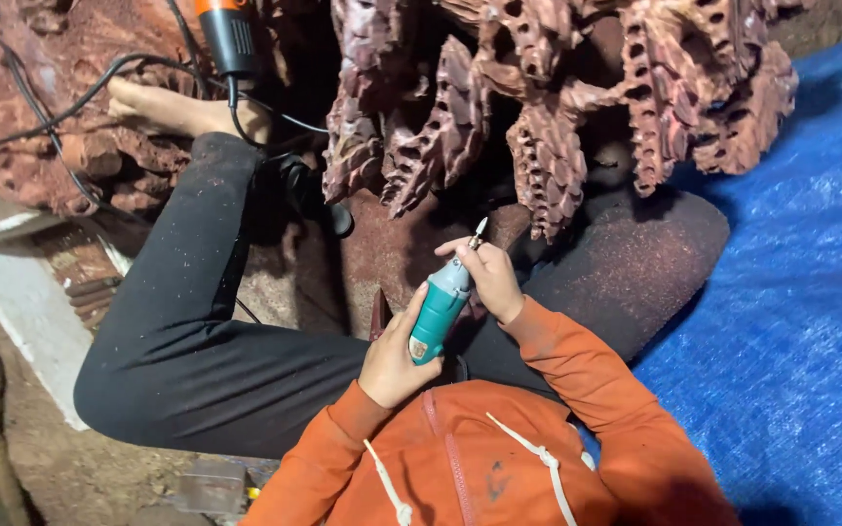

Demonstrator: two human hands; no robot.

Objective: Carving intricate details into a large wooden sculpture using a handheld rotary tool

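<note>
Both hands grip a teal rotary tool: left hand wraps its body, right hand fingers pinch near the bit. The wood carving already shows deep pierced leaves; the bit hangs short of the wood.

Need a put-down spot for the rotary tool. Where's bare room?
Freest: the blue tarp, right of the right knee. Some dusty floor lies below the white tray. Crowded: cords and orange tool upper left, and under the carving.
</note>
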